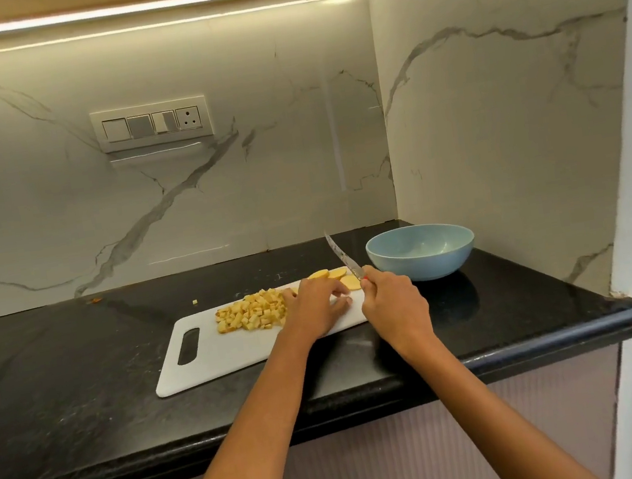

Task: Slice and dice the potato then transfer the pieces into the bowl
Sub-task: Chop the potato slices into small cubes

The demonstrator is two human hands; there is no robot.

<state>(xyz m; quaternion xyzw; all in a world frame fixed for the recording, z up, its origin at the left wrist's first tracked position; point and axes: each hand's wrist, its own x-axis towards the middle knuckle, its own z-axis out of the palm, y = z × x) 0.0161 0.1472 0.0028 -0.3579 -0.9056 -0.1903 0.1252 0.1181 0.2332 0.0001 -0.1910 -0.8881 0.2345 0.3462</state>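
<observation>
A white cutting board lies on the black counter. A heap of diced potato sits on its middle. Three round potato slices lie at the board's far right end. My left hand rests on the board between the dice and the slices, fingers stretched toward the right; whatever is under the palm is hidden. My right hand grips the handle of a knife, whose blade points up and away over the slices. A light blue bowl stands just right of the board, with nothing seen inside it.
One stray potato bit lies on the black counter behind the board. Marble walls close the back and right side. The counter's front edge runs below the board, and a switch panel is on the back wall.
</observation>
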